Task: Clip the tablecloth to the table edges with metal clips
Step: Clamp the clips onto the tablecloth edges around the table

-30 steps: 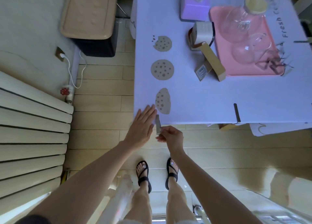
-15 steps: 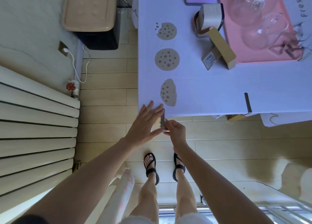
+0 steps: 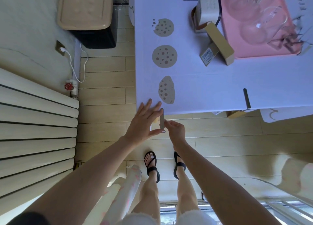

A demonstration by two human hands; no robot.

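Observation:
A pale lilac tablecloth (image 3: 203, 82) printed with brown cookies covers the table. At its near left corner my right hand (image 3: 175, 131) pinches a slim metal clip (image 3: 162, 118), whose tip reaches the cloth's near edge. My left hand (image 3: 144, 123) lies flat with straight fingers on that corner, thumb spread below the edge, just left of the clip. A second metal clip (image 3: 246, 98) sits on the near edge farther right.
On the table stand a pink tray (image 3: 264, 38) with glassware and spare clips, a cardboard box (image 3: 218, 43) and a white device (image 3: 209, 9). A radiator (image 3: 37, 131) lines the left wall, a stool (image 3: 84, 7) stands beyond it, and wooden floor lies between.
The view has shifted nearer to the table corner. My right hand has raised the clip closer to the cloth's edge while my left hand stays flat on the corner.

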